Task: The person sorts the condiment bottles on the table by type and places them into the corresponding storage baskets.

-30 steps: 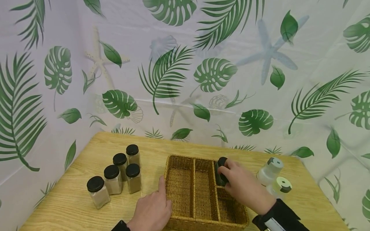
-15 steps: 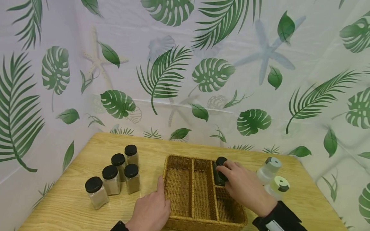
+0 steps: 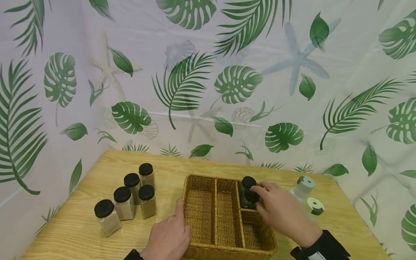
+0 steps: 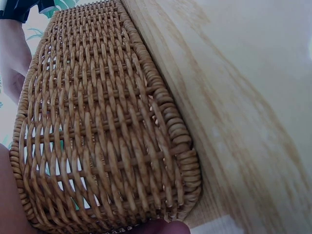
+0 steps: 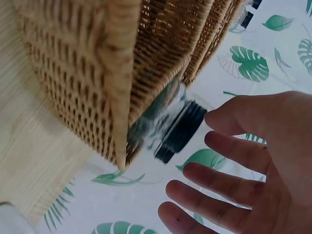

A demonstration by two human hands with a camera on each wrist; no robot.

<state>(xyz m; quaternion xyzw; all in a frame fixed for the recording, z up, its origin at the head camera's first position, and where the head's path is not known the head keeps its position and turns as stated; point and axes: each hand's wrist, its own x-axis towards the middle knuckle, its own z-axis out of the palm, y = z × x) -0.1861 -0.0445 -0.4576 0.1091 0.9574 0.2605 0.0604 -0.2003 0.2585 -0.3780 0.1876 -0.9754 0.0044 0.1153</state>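
Note:
A wicker basket (image 3: 224,249) with several compartments stands on the wooden table (image 3: 81,231). Two dark jars with black lids stand in its back right compartment, one behind (image 3: 248,182) and one in front (image 3: 251,197). My right hand (image 3: 261,198) hovers at the front jar (image 5: 170,127); in the right wrist view its fingers (image 5: 229,146) are spread and apart from the lid. My left hand (image 3: 169,234) rests on the table, index finger straight against the basket's left wall (image 4: 97,122).
Several square jars of tan powder with black lids (image 3: 122,204) stand left of the basket. Two clear bottles with pale caps (image 3: 314,207) stand to its right. A leaf-print curtain (image 3: 208,72) closes off the back and sides.
My right hand has let go of the front dark jar in the back right compartment and drawn back a little, so its lid now shows. The left hand has barely moved.

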